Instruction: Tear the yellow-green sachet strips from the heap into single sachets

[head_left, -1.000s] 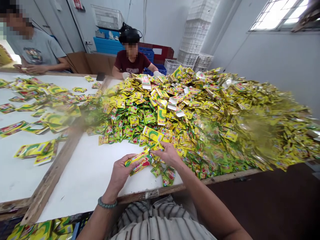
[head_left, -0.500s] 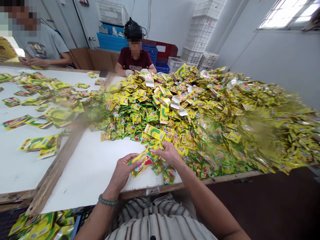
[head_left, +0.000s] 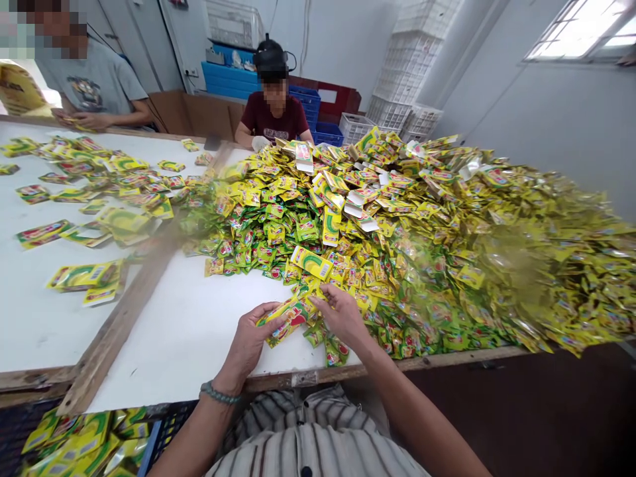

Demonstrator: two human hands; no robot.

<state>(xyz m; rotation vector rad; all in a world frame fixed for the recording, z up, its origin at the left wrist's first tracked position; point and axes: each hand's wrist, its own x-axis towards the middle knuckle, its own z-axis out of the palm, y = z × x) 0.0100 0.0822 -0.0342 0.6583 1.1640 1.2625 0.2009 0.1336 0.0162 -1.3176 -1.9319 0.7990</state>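
My left hand (head_left: 251, 344) is closed around a small stack of yellow-and-green sachets (head_left: 285, 318), held just above the white table (head_left: 189, 338) near its front edge. My right hand (head_left: 342, 315) pinches the top right end of that same stack, fingers pressed together. Right behind both hands rises a huge pile of yellow-green sachets (head_left: 397, 218) that covers the right half of the table. A flattened yellow carton (head_left: 311, 262) lies on the pile's near slope. A few loose sachets (head_left: 334, 350) rest by my right wrist.
A wooden rail (head_left: 119, 324) splits this table from the left table, strewn with flat yellow cartons (head_left: 84, 275). One person in a maroon shirt (head_left: 273, 112) sits across; another in grey (head_left: 94, 86) sits far left. White crates (head_left: 402, 79) stack behind. A bin of cartons (head_left: 84, 444) stands lower left.
Both hands stay together on the sachet stack, with only small finger shifts. The view has drifted slightly, so everything sits a little to the right.
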